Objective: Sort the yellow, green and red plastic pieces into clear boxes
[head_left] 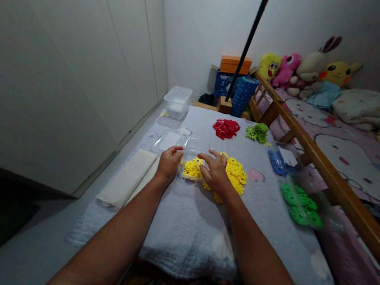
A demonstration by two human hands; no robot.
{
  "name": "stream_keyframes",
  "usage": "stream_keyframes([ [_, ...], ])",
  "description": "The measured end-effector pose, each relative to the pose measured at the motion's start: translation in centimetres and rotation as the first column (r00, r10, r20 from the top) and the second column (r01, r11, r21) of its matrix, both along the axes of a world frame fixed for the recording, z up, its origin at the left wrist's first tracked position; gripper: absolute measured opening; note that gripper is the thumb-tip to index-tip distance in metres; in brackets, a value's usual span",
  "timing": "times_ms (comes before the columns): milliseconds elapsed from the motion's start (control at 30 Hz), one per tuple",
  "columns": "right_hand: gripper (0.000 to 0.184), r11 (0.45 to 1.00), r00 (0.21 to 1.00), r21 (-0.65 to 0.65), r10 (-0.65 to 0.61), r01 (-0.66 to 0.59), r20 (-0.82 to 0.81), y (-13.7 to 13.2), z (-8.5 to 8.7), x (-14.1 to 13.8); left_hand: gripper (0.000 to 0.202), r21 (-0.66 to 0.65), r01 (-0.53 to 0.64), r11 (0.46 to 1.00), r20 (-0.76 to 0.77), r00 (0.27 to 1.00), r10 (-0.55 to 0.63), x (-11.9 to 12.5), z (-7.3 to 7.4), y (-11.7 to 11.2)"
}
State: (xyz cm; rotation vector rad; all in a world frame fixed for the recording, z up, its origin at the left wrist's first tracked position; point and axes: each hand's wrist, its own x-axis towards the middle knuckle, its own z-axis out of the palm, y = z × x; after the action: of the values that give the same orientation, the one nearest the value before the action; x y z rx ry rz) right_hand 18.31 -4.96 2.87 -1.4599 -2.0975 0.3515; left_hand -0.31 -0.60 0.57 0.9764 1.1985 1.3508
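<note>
At the middle of a table spread with pale blue-grey cloth [182, 224], two bare hands work around a clear, shallow plastic container [197, 146]. From where I stand, the left hand [169, 162] has its bent fingers against the container's left side; whether it truly pinches the rim, I cannot tell. Over the opposite side reaches the right hand [216, 172], fingers spread and thumb well apart from them, above yellow flower-shaped pieces [193, 169] lying inside the container. Just right of it, partly under that hand and wrist, a larger heap of yellow flower-shaped pieces [237, 176] rests on the cloth.

Near the left hand lie a clear plastic lid-like piece with a white label [170, 141] and a cream folded flat bundle [128, 177]. Beyond the container sit a red pile of small pieces [226, 129] and, to its right, a light-green pile [257, 133]. Clear plastic tubs [178, 97] stand at the far left corner. Along the right edge I see blue pieces [277, 165] and green flower-shaped pieces [300, 201] in clear boxes, beside a brown wooden bed rail [302, 122].
</note>
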Motion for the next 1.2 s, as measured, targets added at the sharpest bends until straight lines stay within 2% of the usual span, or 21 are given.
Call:
stream_keyframes([
  [133, 0.037, 0.993, 0.994, 0.061, -0.096, 0.099, -0.052, 0.4, -0.1, 2.0, 0.040, 0.018, -0.018, 1.000, -0.044, 0.999, 0.019, -0.1, -0.1, -0.1],
  [233, 0.035, 0.976, 0.976, 0.052, -0.211, 0.213, -0.046, 0.6, -0.1, 3.8, 0.042, 0.016, -0.013, 1.000, -0.047, 0.999, 0.014, -0.1, -0.2, -0.1],
  [333, 0.036, 0.950, 0.951, 0.032, -0.310, 0.310, 0.010, 0.8, 0.0, 5.3, 0.044, 0.012, -0.008, 1.000, -0.042, 0.999, 0.008, -0.1, -0.2, 0.0],
  [467, 0.035, 0.905, 0.893, -0.023, -0.415, 0.424, 0.173, 0.8, 0.0, 6.4, 0.045, 0.017, -0.007, 1.000, -0.045, 0.999, 0.008, -0.1, -0.4, 0.1],
  [600, 0.031, 0.892, 0.862, -0.116, -0.379, 0.437, 0.337, 0.6, -0.3, 6.5, 0.044, 0.025, -0.015, 1.000, -0.049, 0.999, 0.016, -0.2, -0.5, 0.1],
  [700, 0.027, 0.894, 0.854, -0.155, -0.331, 0.420, 0.402, 0.5, -0.4, 6.4, 0.044, 0.020, -0.013, 1.000, -0.043, 0.999, 0.014, -0.1, -0.5, 0.1],
  [933, 0.016, 0.899, 0.862, -0.173, -0.309, 0.403, 0.402, 0.6, -0.2, 5.9, 0.042, 0.026, -0.011, 1.000, -0.073, 0.997, 0.012, -0.2, -0.5, 0.1],
  [1200, 0.024, 0.905, 0.864, -0.176, -0.289, 0.387, 0.412, 0.2, -0.1, 6.9, 0.044, 0.026, -0.006, 1.000, -0.077, 0.997, 0.008, -0.2, -0.4, 0.1],
])
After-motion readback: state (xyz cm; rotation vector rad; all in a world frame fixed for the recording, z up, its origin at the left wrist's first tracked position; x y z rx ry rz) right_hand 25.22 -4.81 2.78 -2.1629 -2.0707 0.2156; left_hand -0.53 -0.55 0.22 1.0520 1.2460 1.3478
